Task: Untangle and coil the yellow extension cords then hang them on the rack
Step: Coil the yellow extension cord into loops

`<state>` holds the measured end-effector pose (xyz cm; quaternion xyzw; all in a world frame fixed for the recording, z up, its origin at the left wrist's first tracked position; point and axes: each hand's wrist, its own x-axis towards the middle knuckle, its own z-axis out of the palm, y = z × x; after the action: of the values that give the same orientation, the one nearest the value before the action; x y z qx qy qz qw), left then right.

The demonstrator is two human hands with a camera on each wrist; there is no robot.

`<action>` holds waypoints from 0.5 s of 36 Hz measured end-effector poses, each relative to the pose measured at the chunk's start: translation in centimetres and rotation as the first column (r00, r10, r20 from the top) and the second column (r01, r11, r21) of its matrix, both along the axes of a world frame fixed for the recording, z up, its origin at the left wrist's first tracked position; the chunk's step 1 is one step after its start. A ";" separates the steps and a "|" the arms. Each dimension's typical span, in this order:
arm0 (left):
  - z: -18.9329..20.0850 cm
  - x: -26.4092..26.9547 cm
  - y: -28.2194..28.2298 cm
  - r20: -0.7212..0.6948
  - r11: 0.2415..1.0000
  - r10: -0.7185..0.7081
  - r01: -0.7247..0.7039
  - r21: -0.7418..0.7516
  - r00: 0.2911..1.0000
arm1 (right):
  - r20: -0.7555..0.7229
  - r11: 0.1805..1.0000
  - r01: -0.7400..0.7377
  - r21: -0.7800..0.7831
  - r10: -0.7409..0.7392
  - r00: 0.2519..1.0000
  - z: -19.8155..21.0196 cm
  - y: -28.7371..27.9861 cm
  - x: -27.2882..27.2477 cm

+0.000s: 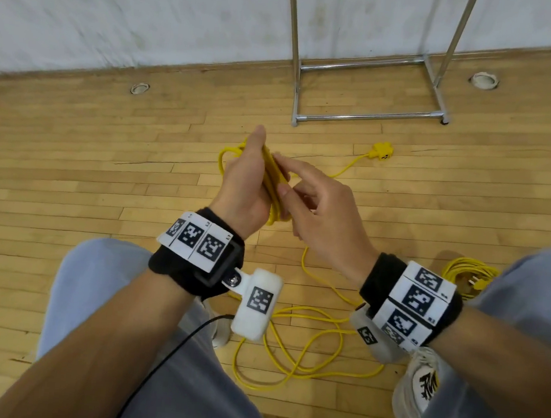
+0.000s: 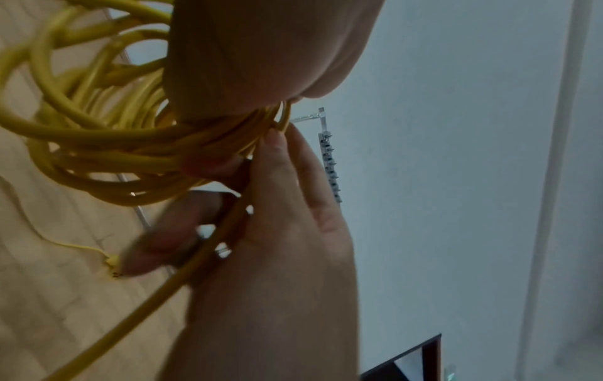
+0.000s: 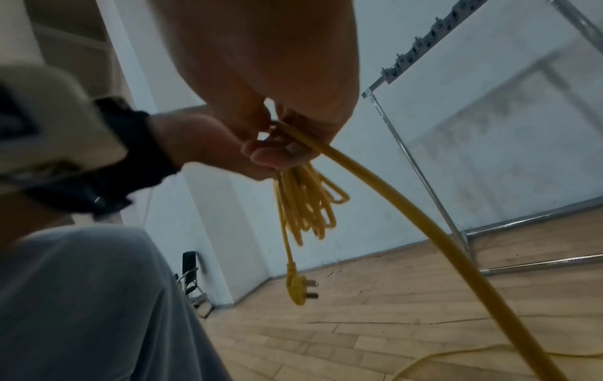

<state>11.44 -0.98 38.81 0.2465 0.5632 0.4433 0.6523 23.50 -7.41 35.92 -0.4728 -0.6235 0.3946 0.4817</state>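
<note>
My left hand [image 1: 254, 163] grips a bundle of yellow cord loops [image 1: 271, 178] held upright above the floor. In the right wrist view the loops [image 3: 303, 201] hang below that hand [image 3: 212, 149], with a pronged plug [image 3: 298, 288] dangling at the bottom. My right hand [image 1: 282, 176] pinches a free strand against the bundle. The strand [image 2: 146, 296] runs between its fingers [image 2: 287, 180] and down to loose cord [image 1: 288, 346] on the floor, which ends in a yellow socket block [image 1: 383, 151]. A second, coiled yellow cord [image 1: 470, 276] lies by my right knee.
The chrome rack [image 1: 369, 115] stands on the wooden floor by the white wall, just beyond the socket block. Its hook bar [image 3: 421, 49] shows high up in the right wrist view. I am seated, knees to either side of the loose cord. A folding chair [image 3: 192, 281] stands far left.
</note>
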 end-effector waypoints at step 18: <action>3.9 -1.1 3.0 0.145 0.995 0.041 -0.054 0.085 0.989 | -0.224 0.980 -0.034 -0.198 -0.011 0.975 0.8 1.4 -1.3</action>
<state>10.37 2.06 42.75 0.2293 0.5002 0.5000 0.6687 22.17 -5.98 36.76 -0.4679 -0.5250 0.5089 0.4964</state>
